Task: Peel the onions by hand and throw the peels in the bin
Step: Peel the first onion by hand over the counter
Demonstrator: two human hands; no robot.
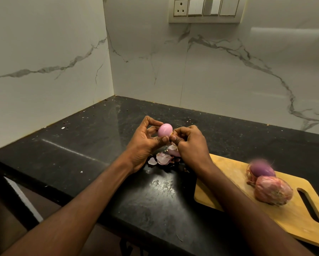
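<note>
Fingers of left hand [143,143] curl round peeled pink onion [165,130]; right hand [189,143] pinches its skin. Loose peels [163,158] lie on black countertop [81,145] below.

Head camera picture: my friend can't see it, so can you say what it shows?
Two hands hold a pink peeled onion above a black counter; the left hand cradles it and the right hand pinches skin at its end. Peels lie below, and two more onions sit on a wooden cutting board.

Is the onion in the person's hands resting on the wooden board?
No, both hands hold the onion above the black counter, left of the board.
</note>
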